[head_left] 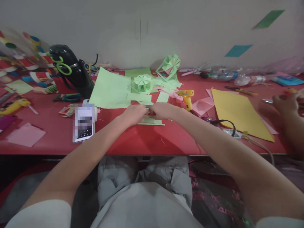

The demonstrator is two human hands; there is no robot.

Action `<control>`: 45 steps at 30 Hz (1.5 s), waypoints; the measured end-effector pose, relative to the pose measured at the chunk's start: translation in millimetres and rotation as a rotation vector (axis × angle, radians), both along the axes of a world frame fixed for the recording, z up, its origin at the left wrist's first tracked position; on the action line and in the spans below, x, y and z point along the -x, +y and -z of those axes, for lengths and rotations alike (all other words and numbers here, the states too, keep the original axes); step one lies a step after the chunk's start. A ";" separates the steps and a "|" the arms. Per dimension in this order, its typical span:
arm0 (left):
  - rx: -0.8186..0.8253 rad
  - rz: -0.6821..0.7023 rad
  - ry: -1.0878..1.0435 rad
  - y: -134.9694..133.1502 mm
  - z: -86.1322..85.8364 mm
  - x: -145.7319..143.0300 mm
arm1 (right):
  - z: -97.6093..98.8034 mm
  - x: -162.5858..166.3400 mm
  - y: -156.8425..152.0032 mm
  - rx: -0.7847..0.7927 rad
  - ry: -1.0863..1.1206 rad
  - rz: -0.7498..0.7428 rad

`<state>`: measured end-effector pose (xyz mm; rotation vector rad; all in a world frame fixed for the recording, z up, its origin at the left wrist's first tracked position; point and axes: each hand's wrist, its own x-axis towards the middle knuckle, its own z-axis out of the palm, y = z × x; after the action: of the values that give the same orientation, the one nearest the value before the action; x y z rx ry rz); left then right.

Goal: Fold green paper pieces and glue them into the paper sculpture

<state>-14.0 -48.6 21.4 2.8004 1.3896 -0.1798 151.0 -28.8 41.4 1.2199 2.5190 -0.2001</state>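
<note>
My left hand (pixel 135 114) and my right hand (pixel 165 110) meet fingertip to fingertip over the middle of the red table. Both are closed in a pinch, and whatever lies between the fingers is mostly hidden. Just below them are narrow light green paper strips (pixel 154 122). Beyond the hands stands a small pleated green paper wheel (pixel 142 83), with green paper scraps (pixel 163 97) around it. A large light green sheet (pixel 110 90) lies to the left of these. To the right of my right hand is a yellow glue gun (pixel 187 97) with an orange glow on its body.
On the left are a phone (pixel 83 123), a black bottle (pixel 72 71), pliers (pixel 67 97) and pink paper (pixel 26 134). Another green paper model (pixel 171 65) leans near the wall. To the right lie a yellow sheet (pixel 239 112), plastic bottles (pixel 249 80) and another person's hand (pixel 286 103).
</note>
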 end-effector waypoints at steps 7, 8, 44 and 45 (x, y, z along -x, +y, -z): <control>-0.062 0.081 0.093 -4.8 -0.3 5.6 | 11.3 6.9 -16.2 -0.164 -0.059 -0.023; -0.066 0.076 0.113 -6.3 -1.9 6.2 | 12.6 7.1 -18.6 -0.184 -0.061 -0.041; -0.191 0.101 0.161 -15.4 9.3 20.7 | -3.8 -9.5 23.7 0.287 0.021 0.076; -0.195 0.103 0.163 -15.3 9.5 20.9 | -5.0 -8.4 22.1 0.274 0.020 0.075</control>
<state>-34.9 -64.0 11.9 3.0836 1.3632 -0.2959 159.4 -6.7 46.4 1.2050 2.3667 -0.5583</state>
